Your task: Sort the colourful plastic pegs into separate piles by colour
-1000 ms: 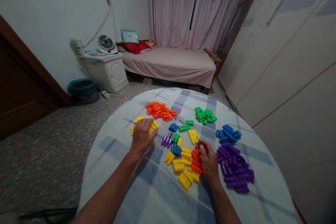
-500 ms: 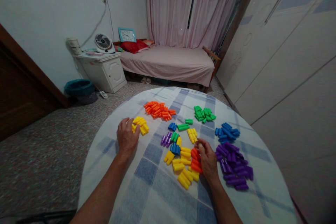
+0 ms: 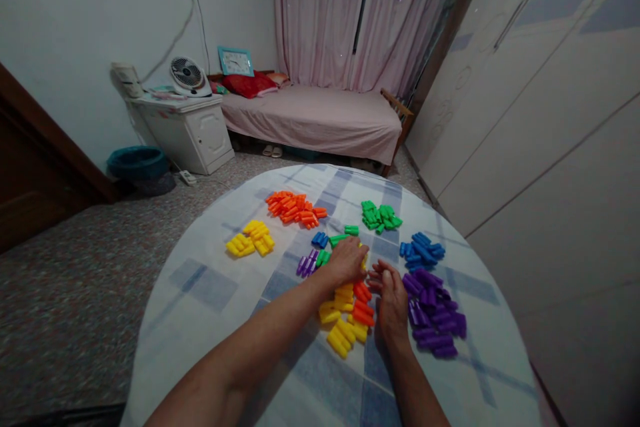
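Observation:
My left hand (image 3: 349, 261) reaches across the mixed middle pile, its fingers curled down around a yellow plastic building block (image 3: 364, 259) that they partly cover. Close by on the right, my right hand (image 3: 393, 297) rests on its side, fingers loosely apart, with nothing seen in it. Orange blocks (image 3: 363, 313) lie just left of it, beside yellow blocks (image 3: 340, 337). Purple and white-glinting blocks (image 3: 307, 264), a green block (image 3: 323, 258) and a blue block (image 3: 320, 240) sit left of my left hand. My left forearm hides part of the pile.
Around the round, checked-cloth table (image 3: 200, 347) are sorted heaps: yellow (image 3: 253, 238), orange (image 3: 295, 209), green (image 3: 380, 216), blue (image 3: 423, 252) and purple (image 3: 435, 313). Behind stand a bed (image 3: 320, 110), a white cabinet (image 3: 207, 140) with a fan (image 3: 189, 75), and a bin (image 3: 140, 167).
My left hand has moved right, from the yellow heap to the yellow block in the middle. The yellow heap now includes blocks that the hand was covering. My right hand stays near the orange blocks.

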{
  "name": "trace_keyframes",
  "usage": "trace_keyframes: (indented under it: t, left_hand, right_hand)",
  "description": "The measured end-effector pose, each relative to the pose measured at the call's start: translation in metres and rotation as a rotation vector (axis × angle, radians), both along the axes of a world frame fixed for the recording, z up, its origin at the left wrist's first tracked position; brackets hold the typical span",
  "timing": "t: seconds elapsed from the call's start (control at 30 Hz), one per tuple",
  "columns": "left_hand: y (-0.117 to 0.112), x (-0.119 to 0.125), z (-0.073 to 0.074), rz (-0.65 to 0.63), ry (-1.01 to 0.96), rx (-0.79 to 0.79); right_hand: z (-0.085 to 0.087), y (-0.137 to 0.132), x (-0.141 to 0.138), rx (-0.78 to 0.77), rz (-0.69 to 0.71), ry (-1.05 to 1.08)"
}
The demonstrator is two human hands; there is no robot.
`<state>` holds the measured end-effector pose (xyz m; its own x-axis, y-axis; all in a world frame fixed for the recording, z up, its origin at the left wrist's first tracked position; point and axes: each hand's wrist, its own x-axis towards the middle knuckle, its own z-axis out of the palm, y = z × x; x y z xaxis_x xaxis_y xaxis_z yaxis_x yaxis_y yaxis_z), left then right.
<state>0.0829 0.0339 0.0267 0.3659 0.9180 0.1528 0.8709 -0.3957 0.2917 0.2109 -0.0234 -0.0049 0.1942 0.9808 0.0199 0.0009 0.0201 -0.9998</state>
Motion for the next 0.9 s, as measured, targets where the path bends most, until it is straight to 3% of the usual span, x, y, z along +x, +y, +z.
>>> trace_keyframes:
  t: [0.13,0.3,0.4,0.5,0.7,0.8,0.9]
  left_hand:
    - [0.006,0.006,-0.001,0.011,0.016,-0.004]
    - [-0.005,-0.01,0.015,0.064,-0.12,0.101]
    - [-0.023,-0.044,0.027,0.165,-0.243,0.259]
    - [-0.044,-0.097,0.03,0.352,-0.238,0.399]
    - [-0.073,-0.195,0.009,0.716,-0.001,0.396]
    - [-0.078,-0.216,-0.005,0.777,0.022,0.351]
    - [-0.078,-0.221,-0.013,0.805,-0.027,0.323]
  right_hand:
    - [0.001,0.001,0.0,-0.013,0.007,-0.013]
    - [0.002,-0.001,-0.002,-0.011,-0.008,0.012]
    - [0.0,0.0,-0.002,-0.01,0.006,0.002]
    - [-0.001,0.001,-0.002,-0.026,0.035,-0.034]
    - [0.001,0.001,-0.003,-0.018,0.075,-0.076]
    - [0.002,0.001,-0.003,-0.015,0.073,-0.084]
    - [0.001,0.001,-0.002,-0.013,0.076,-0.099]
